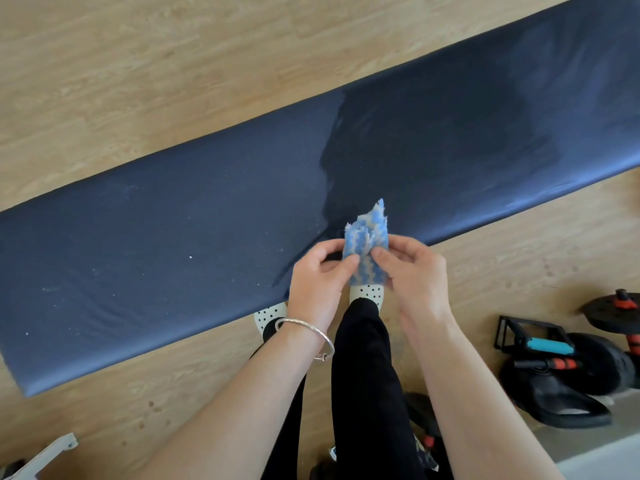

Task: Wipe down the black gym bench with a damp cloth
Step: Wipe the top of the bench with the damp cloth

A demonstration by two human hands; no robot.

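Note:
The black gym bench (214, 209) runs slantwise across the view, from lower left to upper right. Its right half shows darker wet streaks; its left half carries pale specks of dust. A bunched blue and white cloth (367, 247) is held upright over the bench's near edge. My left hand (317, 282), with a silver bangle on the wrist, pinches the cloth's left side. My right hand (415, 275) pinches its right side with thumb and fingers.
Wooden floor (138, 64) lies on both sides of the bench. My legs in black trousers and spotted white shoes (369, 294) stand at the near edge. Black weights with red collars (620, 310) and an exercise wheel (540, 351) sit at the right.

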